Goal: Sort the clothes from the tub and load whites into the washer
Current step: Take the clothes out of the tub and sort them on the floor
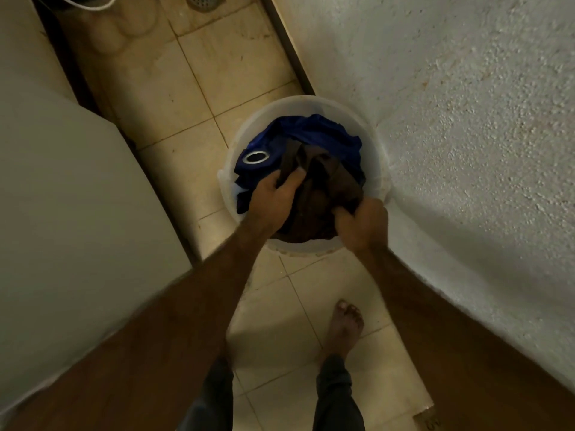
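While the person stands on the tiled floor [217, 73] with dark trouser legs [337, 396] and one bare foot [345, 325] showing at the bottom of the view, both bare forearms reach forward and down into a round white tub [245, 132]. The left hand [273, 197] has its thumb and fingers closed on a fold of a brown garment [317, 194] near the middle of the tub. The right hand [362, 223] is clenched round a bunch of the same garment at the tub's near right edge. The brown garment lies on top of the pile inside the tub. Beneath and behind it sits a blue cloth [320, 129] with a metal ring [255, 157] set in it. The tub stands on the floor, touching a rough white wall [451, 119] on the right. A white box-shaped unit [62, 181] fills the left side, and a floor drain [203, 0] lies farthest off.
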Demonstrator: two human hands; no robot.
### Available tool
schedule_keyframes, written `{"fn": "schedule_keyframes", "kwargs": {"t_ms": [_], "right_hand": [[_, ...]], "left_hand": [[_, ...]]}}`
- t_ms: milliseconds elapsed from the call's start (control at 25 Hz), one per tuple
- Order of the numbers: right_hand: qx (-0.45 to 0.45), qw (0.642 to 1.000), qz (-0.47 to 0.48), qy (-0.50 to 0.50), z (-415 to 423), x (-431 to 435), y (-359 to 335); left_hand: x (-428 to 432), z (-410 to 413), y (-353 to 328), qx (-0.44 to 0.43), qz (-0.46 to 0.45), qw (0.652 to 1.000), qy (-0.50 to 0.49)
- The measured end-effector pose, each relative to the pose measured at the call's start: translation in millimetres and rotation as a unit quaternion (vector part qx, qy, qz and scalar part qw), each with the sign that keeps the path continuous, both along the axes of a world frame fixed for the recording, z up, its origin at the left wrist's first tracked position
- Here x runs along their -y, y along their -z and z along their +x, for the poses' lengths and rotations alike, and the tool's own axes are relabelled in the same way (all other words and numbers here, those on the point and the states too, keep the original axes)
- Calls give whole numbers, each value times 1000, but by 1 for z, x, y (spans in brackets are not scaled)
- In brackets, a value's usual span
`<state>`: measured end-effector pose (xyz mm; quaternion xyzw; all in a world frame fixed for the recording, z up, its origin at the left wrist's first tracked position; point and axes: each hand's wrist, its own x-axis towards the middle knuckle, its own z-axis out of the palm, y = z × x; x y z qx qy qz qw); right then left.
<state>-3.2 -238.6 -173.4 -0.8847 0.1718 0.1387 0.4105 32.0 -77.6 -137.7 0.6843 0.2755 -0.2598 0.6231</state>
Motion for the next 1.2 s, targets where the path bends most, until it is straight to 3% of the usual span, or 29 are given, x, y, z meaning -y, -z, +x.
{"fn": "schedule_keyframes", "kwargs": {"t_ms": [80, 160, 280, 320, 400, 520, 640, 760, 840, 920, 1080, 1120, 1200], "right_hand": [[38, 999, 32, 16, 16, -5, -16], [10, 997, 76, 26, 36, -8, -23], [-166, 963, 202, 60, 71, -3, -31], [-221, 952, 205, 54, 80, -1, -34], [-278, 954, 116, -11, 92, 3, -34], [-252, 933, -170, -191, 83, 7, -21], [-152, 920, -261, -251, 51, -1, 0], [-29, 900, -332, -281, -2, -12, 20], [10, 879, -362, -309, -40, -13, 29], [1, 870, -356, -340, -54, -16, 38], [-86, 877, -302, -364, -15, -25, 54], [-93, 900, -245, -349, -2, -23, 52], [-79, 975, -49, -202, 25, -12, 38]], "left_hand": [[2, 0, -6, 32, -44, 996, -72], [4, 4, -23, 46, -61, 986, -150], [-2, 6, -29, 43, -87, 980, -174], [-4, 4, -27, 36, -80, 984, -153], [-9, -2, -15, 27, -33, 996, -76], [-15, -22, 20, 69, 119, 984, 113], [-16, -40, 42, 115, 280, 920, 250], [-25, -51, 52, 210, 342, 864, 305], [-32, -60, 59, 275, 376, 797, 384], [-35, -62, 65, 279, 400, 740, 464], [-23, -54, 72, 153, 439, 699, 544], [-21, -52, 73, 137, 449, 689, 552], [-19, -49, 73, 113, 445, 690, 560]]}}
